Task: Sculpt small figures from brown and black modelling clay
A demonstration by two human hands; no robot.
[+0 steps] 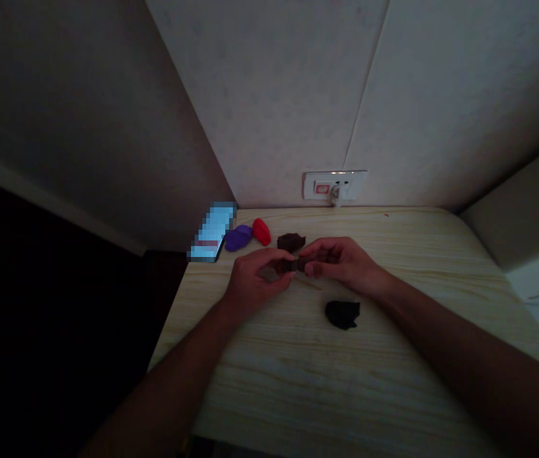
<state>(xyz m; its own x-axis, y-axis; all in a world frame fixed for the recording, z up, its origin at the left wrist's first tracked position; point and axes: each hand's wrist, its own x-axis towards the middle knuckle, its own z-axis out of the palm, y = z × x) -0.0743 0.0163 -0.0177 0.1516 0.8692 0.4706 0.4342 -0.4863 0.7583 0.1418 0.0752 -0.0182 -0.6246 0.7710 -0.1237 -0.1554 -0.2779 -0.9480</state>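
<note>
Between my two hands, just above the table, is a small dark brown lump (293, 264), which looks like modelling clay. My left hand (254, 280) pinches its left side between thumb and fingers. From the right, my right hand (340, 264) grips the other end with thumb and fingertips, so the fingers partly hide it. Just behind the hands lies a larger dark brown clay piece (291, 242). A black clay piece (343, 314) with a ragged right edge rests on the table in front of my right hand.
Purple clay (238, 238) and red clay (261, 232) sit side by side at the back left of the wooden table (269, 362). Left of them, a lit phone (212, 230) lies at the table's edge. A socket plate (357, 184) with a plug is on the wall behind.
</note>
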